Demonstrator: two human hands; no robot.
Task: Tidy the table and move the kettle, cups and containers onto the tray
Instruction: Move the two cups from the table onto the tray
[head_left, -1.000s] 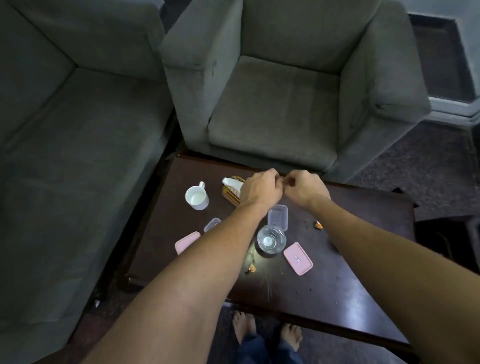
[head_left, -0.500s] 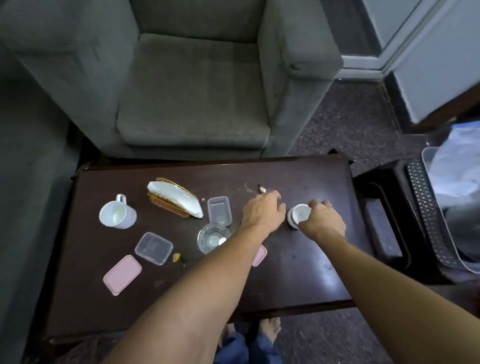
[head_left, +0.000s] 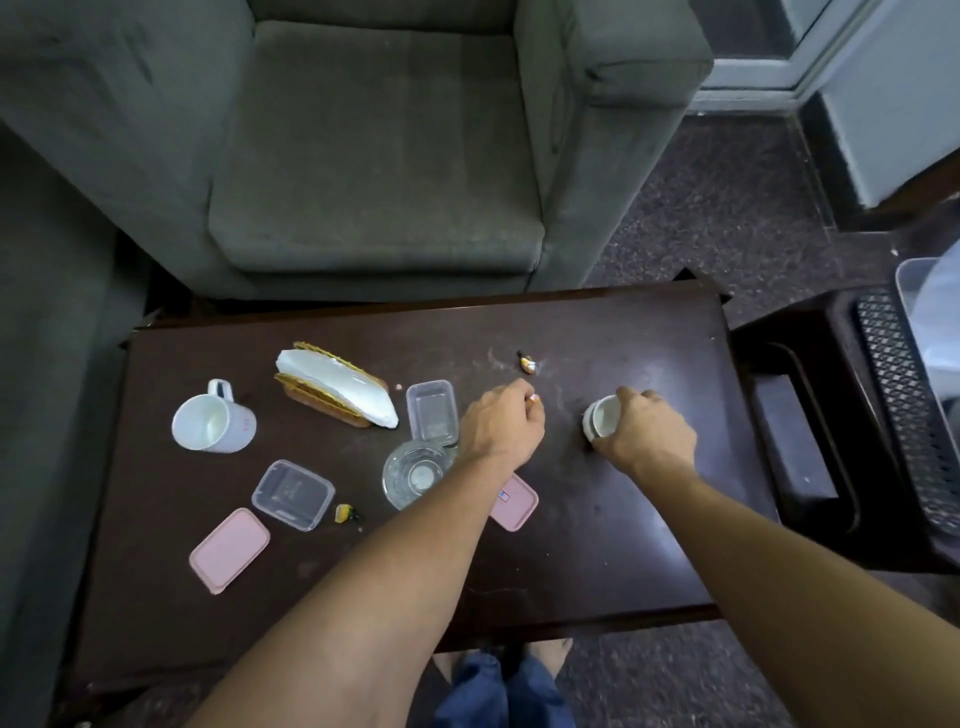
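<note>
white cup (head_left: 602, 425) in right hand (head_left: 647, 439), wrapper (head_left: 533, 414) in left hand (head_left: 498, 426)

No legible text — just a blurred sticker (head_left: 504, 495) on pink lid (head_left: 518, 513)

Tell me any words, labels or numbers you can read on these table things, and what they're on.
Nothing can be read.
Right pink lid: small red-and-blue sticker, too blurred.
Left clear container: faint marks on its base, unreadable.
White mug: tiny red marks, too small.

White mug (head_left: 210, 428) upright far left, small white cup (head_left: 602, 421) right, lidless clear tub (head_left: 293, 494) near the mug, second tub (head_left: 432, 418) centre, pink lids (head_left: 229, 550) loose.
</note>
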